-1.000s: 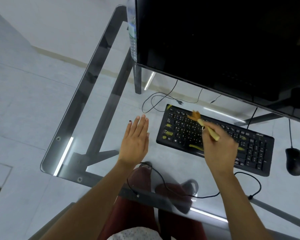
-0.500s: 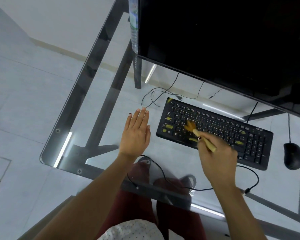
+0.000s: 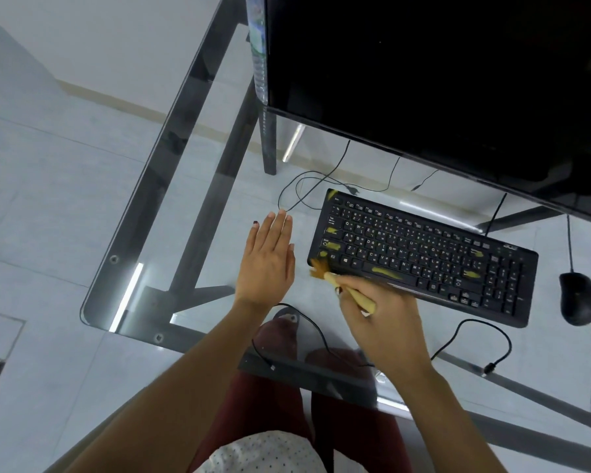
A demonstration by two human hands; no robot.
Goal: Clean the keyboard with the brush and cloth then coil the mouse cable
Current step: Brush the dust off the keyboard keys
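A black keyboard [image 3: 423, 254] with yellow smears on several keys lies on the glass desk [image 3: 171, 199]. My right hand [image 3: 386, 322] is shut on a small wooden-handled brush [image 3: 347, 290]; its brown bristles touch the keyboard's near left corner. My left hand [image 3: 268, 262] rests flat and open on the glass just left of the keyboard. A black mouse [image 3: 579, 298] sits right of the keyboard, its cable [image 3: 568, 244] running up behind the monitor. No cloth is in view.
A large dark monitor [image 3: 440, 73] overhangs the back of the desk. Loose black cables [image 3: 475, 339] loop on the glass near the front edge and behind the keyboard. A plastic bottle [image 3: 258, 56] stands left of the monitor. My legs show under the glass.
My right hand has swept the brush from the keyboard's upper middle rows down and left to its near left corner. My left hand has stayed flat.
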